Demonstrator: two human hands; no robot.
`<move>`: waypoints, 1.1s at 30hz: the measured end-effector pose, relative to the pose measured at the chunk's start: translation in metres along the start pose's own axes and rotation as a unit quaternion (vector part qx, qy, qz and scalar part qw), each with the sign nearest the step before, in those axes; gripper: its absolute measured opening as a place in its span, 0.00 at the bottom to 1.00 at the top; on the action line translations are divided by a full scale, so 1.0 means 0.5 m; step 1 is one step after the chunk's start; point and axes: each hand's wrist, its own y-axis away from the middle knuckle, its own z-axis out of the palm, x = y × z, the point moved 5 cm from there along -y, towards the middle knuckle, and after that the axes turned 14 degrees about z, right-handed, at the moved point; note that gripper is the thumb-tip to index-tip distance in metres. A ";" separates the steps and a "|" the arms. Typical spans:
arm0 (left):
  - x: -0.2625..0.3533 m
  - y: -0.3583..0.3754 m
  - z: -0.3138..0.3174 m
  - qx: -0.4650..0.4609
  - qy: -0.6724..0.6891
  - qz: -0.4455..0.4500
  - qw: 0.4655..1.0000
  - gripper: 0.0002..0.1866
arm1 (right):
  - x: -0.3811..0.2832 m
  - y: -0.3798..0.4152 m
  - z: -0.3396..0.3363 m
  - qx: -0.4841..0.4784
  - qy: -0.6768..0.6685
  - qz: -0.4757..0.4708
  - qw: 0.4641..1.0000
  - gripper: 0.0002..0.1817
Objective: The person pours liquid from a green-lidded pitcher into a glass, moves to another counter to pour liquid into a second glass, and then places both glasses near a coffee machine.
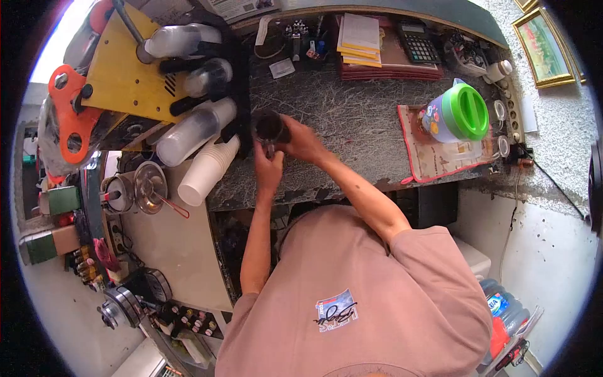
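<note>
A dark mug (269, 125), seemingly of glass, stands over the left part of the worn dark countertop (333, 119). Both of my hands are on it. My left hand (268, 164) is closed at its near side, where a handle seems to show. Curled against its right side is my right hand (301, 139). Whether the mug rests on the counter or is lifted cannot be told, and its dark inside hides any contents. Just left of my hands, a stack of white paper cups (210, 168) and a stack of clear plastic cups (196, 131) lie in a rack.
A yellow machine (125, 69) with an orange handle (68, 113) fills the left. At right, a green-lidded pitcher (468, 113) stands on a red-edged cloth (418, 164). Folders (389, 69) and a calculator (419, 47) lie at the back. A metal pot (149, 186) sits at lower left.
</note>
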 end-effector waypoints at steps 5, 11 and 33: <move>-0.038 0.006 -0.008 -0.005 0.010 -0.076 0.997 0.40 | 0.017 -0.002 0.006 0.015 0.022 -0.024 0.999 0.42; -0.060 0.069 -0.018 0.050 -0.079 0.010 0.996 0.39 | 0.068 0.143 -0.142 0.088 0.060 -0.064 0.992 0.34; 0.078 0.189 0.279 -0.205 -0.099 0.064 0.972 0.11 | 0.439 0.509 -1.081 0.640 0.220 0.273 0.684 0.62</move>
